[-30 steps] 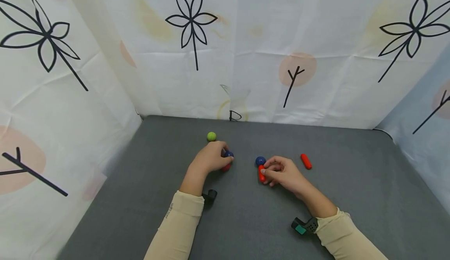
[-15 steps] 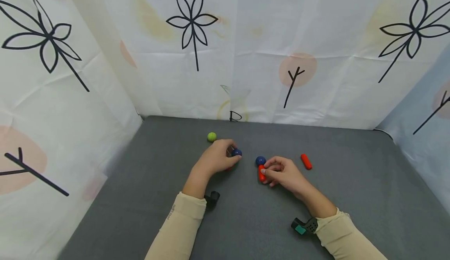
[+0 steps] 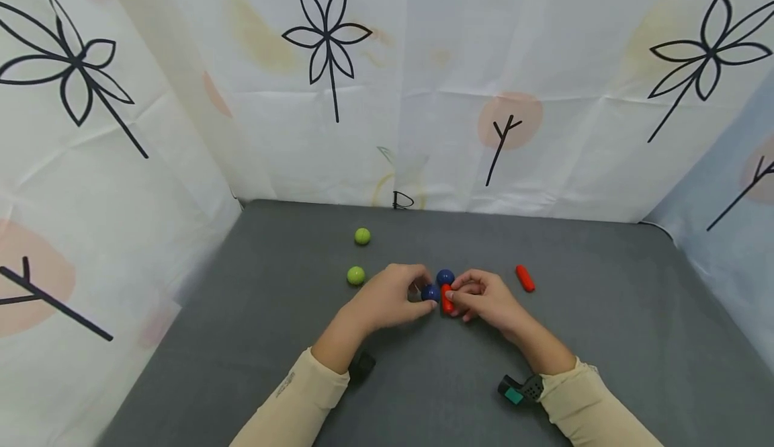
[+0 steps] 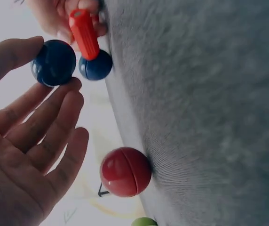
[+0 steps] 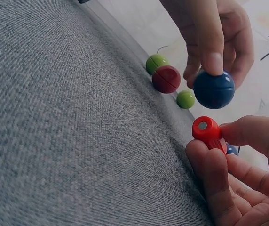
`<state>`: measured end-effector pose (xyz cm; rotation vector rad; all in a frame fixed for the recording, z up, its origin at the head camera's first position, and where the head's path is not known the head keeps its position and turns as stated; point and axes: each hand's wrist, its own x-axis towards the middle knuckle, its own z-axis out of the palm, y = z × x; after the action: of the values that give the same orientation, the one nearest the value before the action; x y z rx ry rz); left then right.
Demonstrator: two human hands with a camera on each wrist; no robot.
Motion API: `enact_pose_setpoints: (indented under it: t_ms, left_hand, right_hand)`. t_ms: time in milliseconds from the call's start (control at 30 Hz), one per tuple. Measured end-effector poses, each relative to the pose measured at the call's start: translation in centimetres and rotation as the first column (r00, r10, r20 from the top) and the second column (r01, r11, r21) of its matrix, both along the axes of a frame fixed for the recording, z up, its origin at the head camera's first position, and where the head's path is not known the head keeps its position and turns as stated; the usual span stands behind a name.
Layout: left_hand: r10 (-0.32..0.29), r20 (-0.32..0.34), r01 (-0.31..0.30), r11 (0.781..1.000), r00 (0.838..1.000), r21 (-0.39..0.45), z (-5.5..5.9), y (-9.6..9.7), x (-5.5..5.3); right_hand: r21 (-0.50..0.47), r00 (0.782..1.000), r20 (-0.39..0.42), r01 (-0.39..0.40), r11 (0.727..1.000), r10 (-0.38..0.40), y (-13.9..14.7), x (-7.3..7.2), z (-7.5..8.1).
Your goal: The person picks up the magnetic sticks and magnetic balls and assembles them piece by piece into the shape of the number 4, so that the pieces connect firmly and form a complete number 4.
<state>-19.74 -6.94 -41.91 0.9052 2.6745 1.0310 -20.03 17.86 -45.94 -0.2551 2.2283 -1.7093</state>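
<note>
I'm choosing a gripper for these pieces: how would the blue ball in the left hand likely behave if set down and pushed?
The blue ball would probably roll, being round with no flat side showing. Its glossy highlights suggest a smooth, perhaps slippery surface. It's likely stiff, as the left hand pinches it without visible denting.

Left fingers point(image 4: 61, 122), right fingers point(image 5: 219, 179) in pinches
</note>
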Motion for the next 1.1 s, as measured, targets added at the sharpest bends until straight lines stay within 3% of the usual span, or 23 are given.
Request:
enact_pose_setpoints:
  t_ms: [167,300,567,1100]
  left_hand:
    - [-0.056,0.062,0.056,0.998,0.996,-0.003,-0.5,0.0,0.7]
    - [-0.058,0.093,0.062,0.997,0.994,-0.038,-0.5,0.0,1.0]
    - [-0.071,0.147,0.074,0.997,0.986,-0.012,-0.5,0.7,0.8]
    - [-0.037,0.126,0.048,0.995,0.991,-0.088,-0.6,1.9,1.2]
  right_hand:
    - [0.002,1.0,0.004,0.004,1.0,-0.004,0.0,-0.1,-0.1]
    - [-0.011,1.0,-0.003,-0.008,1.0,0.008,0.0,-0.1,-0.1]
    - [-0.009,1.0,0.015,-0.005,1.0,0.005,0.1,-0.3,-0.3]
    - [0.0,1.0,0.018,-0.002,1.0,0.002,0.1,-0.2,-0.3]
